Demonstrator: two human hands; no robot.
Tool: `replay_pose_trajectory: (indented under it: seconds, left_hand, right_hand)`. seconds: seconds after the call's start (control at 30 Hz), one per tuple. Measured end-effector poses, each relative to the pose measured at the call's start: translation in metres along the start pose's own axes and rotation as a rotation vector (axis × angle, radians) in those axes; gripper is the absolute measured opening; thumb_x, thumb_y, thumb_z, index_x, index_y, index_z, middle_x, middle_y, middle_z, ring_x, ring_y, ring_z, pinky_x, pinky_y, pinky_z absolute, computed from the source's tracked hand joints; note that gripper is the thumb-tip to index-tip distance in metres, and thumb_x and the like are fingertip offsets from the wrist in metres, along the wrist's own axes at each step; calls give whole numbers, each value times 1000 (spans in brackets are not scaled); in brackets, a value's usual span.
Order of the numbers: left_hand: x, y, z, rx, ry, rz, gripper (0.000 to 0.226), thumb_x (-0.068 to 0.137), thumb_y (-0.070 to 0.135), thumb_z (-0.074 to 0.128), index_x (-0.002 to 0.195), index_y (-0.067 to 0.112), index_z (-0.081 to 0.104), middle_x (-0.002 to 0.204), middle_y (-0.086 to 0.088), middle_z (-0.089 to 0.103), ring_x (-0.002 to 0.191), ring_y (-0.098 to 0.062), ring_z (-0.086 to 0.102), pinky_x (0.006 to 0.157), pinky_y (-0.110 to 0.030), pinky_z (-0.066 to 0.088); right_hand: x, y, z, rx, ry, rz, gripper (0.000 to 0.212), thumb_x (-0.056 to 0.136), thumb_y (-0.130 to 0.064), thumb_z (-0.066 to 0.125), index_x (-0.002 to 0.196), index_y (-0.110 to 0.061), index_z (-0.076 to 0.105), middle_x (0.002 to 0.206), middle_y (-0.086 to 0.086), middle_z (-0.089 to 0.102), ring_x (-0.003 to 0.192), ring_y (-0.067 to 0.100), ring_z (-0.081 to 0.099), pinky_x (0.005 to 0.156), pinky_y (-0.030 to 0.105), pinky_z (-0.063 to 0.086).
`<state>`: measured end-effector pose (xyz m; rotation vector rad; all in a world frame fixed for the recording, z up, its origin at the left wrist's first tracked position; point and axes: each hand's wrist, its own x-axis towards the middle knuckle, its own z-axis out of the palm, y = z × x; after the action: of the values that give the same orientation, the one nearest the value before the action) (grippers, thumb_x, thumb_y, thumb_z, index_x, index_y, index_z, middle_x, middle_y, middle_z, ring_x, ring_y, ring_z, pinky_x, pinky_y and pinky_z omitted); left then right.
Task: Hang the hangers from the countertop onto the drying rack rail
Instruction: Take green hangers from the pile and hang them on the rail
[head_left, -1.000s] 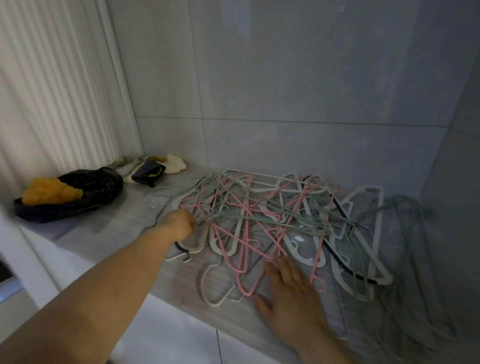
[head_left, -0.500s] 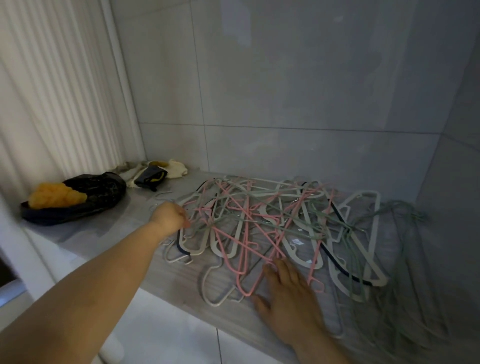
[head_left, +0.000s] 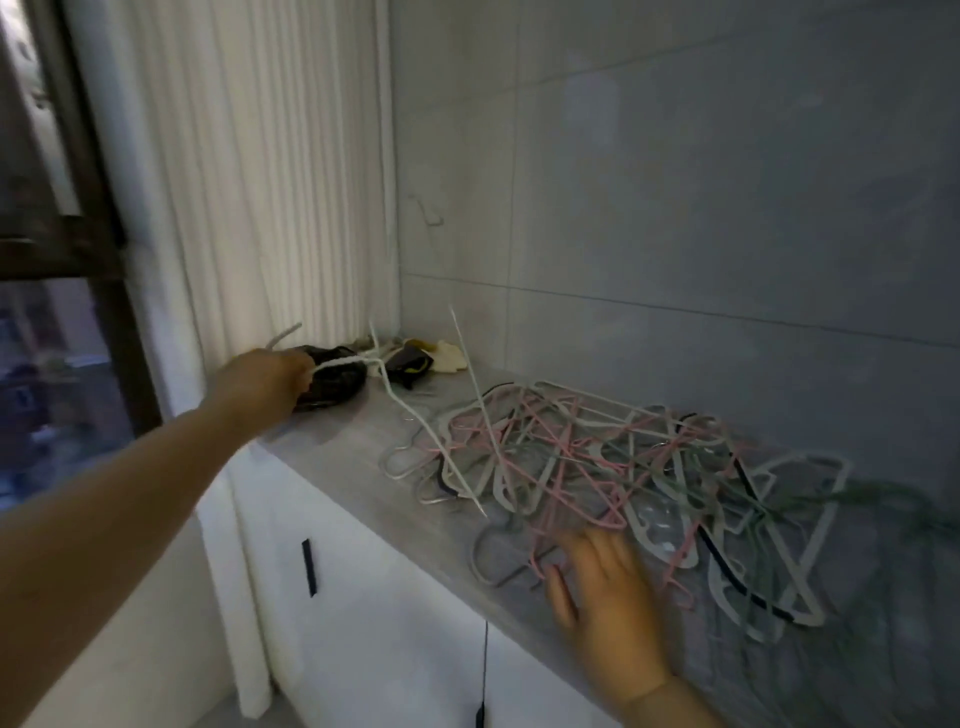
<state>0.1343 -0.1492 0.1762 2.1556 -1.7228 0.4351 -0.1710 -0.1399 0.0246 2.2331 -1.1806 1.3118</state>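
The white hanger (head_left: 415, 415) was lifted clear of the counter (head_left: 353, 467), up and to the left of the pile of hangers (head_left: 597, 457). Its hook end pointed up and left, away from the pile, and its long axis ran down and right from there, the lower tip hanging over the pile's left edge. A second thin white arm rose steeply above that edge. Motion blur made its exact outline hard to read.

The left hand (head_left: 265, 382) was left of the pile with its fingers curled tight round the hanger's neck, just below the hook. The right hand (head_left: 608, 587) lay at the pile's near edge, fingers straight and spread, over a pink hanger; whether it pressed down or only hovered could not be told through the blur.

The pile sprawled flat, pink, white, grey-green and dark pieces tangled, reaching nearly to the counter's front edge. The tiled wall (head_left: 675, 234) stood close behind it. To the pile's left ran a bare strip of counter, then a dark bag (head_left: 337, 387) and some cloth scraps (head_left: 447, 356) by the curtain (head_left: 260, 182). Below the pile were white cabinet doors (head_left: 389, 623).
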Motion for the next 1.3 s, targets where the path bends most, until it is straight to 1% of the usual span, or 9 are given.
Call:
replay_pose_trajectory:
  seconds: [0.2,0.33,0.53,0.6,0.7,0.83,1.07,1.2,1.3]
  left_hand:
    - [-67,-36,-40,200,149,146,26,88,7,52,112,5,63,105,-22,65,95,-37,64,76,-43,53]
    - [-124,-61,-68,435,184,381,48,29,-4,88,73,10,75,66,-10,71,47,-23,67,33,-29,51]
    - [-207,-87,-111,577,55,407,62,33,15,92,92,21,73,91,-2,74,71,-13,72,54,-23,57]
    - [-240,-107,-125,541,76,445,63,20,16,94,81,20,75,77,0,75,61,-13,72,46,-24,57]
    - [-297,-135,-154,528,69,402,55,28,15,94,79,18,76,77,-2,76,67,-16,73,53,-26,58]
    - [-391,-175,-199,521,167,309,42,46,9,89,85,16,74,84,-4,76,81,-21,72,63,-30,58]
    - [-561,-219,-265,457,430,-194,45,97,42,24,126,12,40,136,-12,47,115,-21,43,94,-29,35]
    - [-657,-233,-298,260,454,-685,81,80,70,27,139,16,31,139,-10,47,123,-20,48,88,-30,47]
    - [-720,-244,-318,79,384,-1062,64,87,47,46,141,16,29,141,-5,44,127,-21,46,99,-25,36]
  right_hand:
    - [78,-54,-1,47,47,-206,63,54,-13,85,110,-12,55,104,13,68,102,22,47,75,39,55]
    - [112,-112,5,1,62,-454,64,62,-17,71,121,-12,49,116,17,65,115,29,41,101,38,29]
    - [114,-203,-6,-60,-190,-632,80,40,-26,91,115,-12,66,114,11,67,109,33,63,103,44,22]
    - [102,-234,-4,-46,-235,-670,77,55,-39,85,124,-17,60,120,5,64,117,30,58,109,44,29]
    - [85,-293,-18,86,-298,-773,39,62,-35,74,100,-24,72,81,-5,72,78,17,71,72,31,56]
    - [50,-389,-40,289,-642,-884,36,101,-28,30,127,-20,53,121,3,59,111,19,53,89,29,41]
    - [-25,-550,-112,659,-702,-927,35,99,-30,37,127,-19,55,130,5,57,119,24,51,97,30,41]
    - [-64,-634,-152,778,-673,-958,33,98,-31,38,123,-23,57,125,3,61,116,24,54,92,32,43]
    - [-85,-692,-182,892,-673,-961,31,98,-30,40,118,-18,60,119,9,64,111,29,55,85,35,42]
